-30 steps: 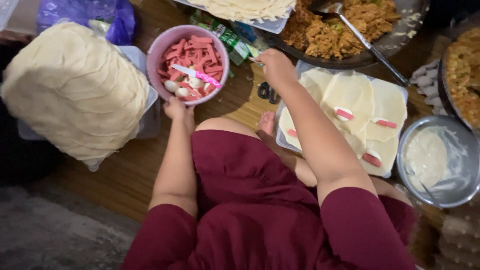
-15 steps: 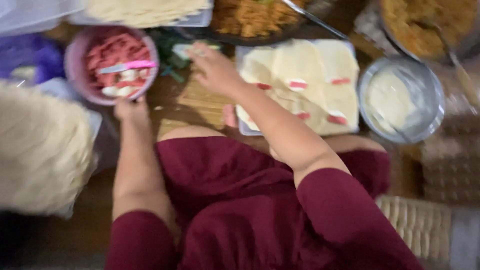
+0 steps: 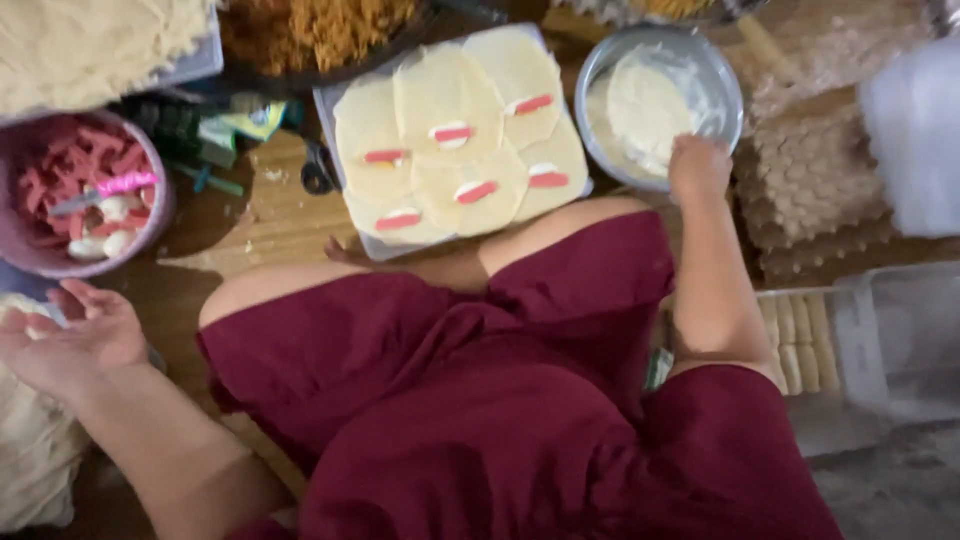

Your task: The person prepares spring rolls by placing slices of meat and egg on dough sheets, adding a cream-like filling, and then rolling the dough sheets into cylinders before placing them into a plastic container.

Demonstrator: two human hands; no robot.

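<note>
Right hand (image 3: 698, 165) moved to steel bowl (image 3: 660, 105): white paste inside.

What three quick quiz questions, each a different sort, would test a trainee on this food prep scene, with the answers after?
1. True or false: the right hand is at the rim of the metal bowl of white paste.
2. How many red strips lie on the pale wrappers on the tray?
3. Which is the left hand doing: A, gripping a knife; B, held open, palm up, holding nothing; C, lifting the pink bowl?

Key
1. True.
2. Five, one on each wrapper.
3. B. It is below the pink bowl of red and white pieces, apart from it.
</note>
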